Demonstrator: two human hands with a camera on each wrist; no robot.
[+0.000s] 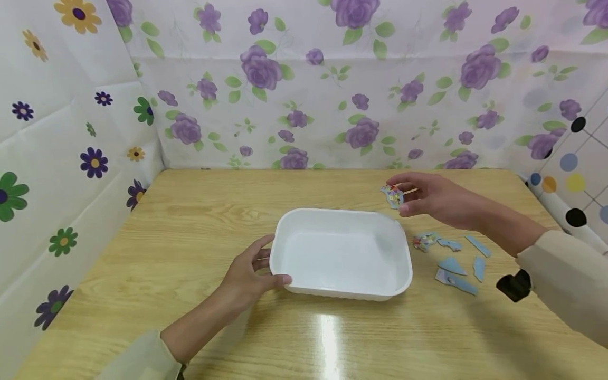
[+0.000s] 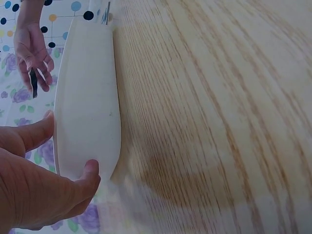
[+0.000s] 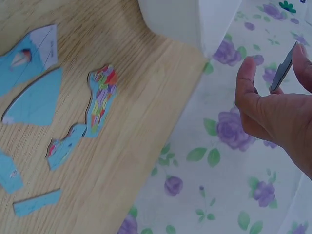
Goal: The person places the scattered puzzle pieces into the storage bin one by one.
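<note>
A white plastic tray (image 1: 342,264), with nothing inside, sits on the wooden table. My left hand (image 1: 254,272) grips its left end, thumb over the near rim and fingers along the side; the left wrist view shows that hand (image 2: 44,180) against the tray's outer wall (image 2: 90,97). Above the table, beyond the tray's far right corner, my right hand (image 1: 423,198) pinches a multicoloured puzzle piece (image 1: 393,196) between thumb and fingers. From the right wrist, this piece (image 3: 284,68) appears nearly edge-on in the right hand (image 3: 282,102).
Several flat blue puzzle pieces (image 1: 452,265) lie right of the tray, along with a multicoloured one (image 1: 425,241). A flowered cloth (image 1: 328,105) hangs behind the wooden table (image 1: 199,221). Patterned sheets flank it on the left (image 1: 62,158) and right (image 1: 581,158).
</note>
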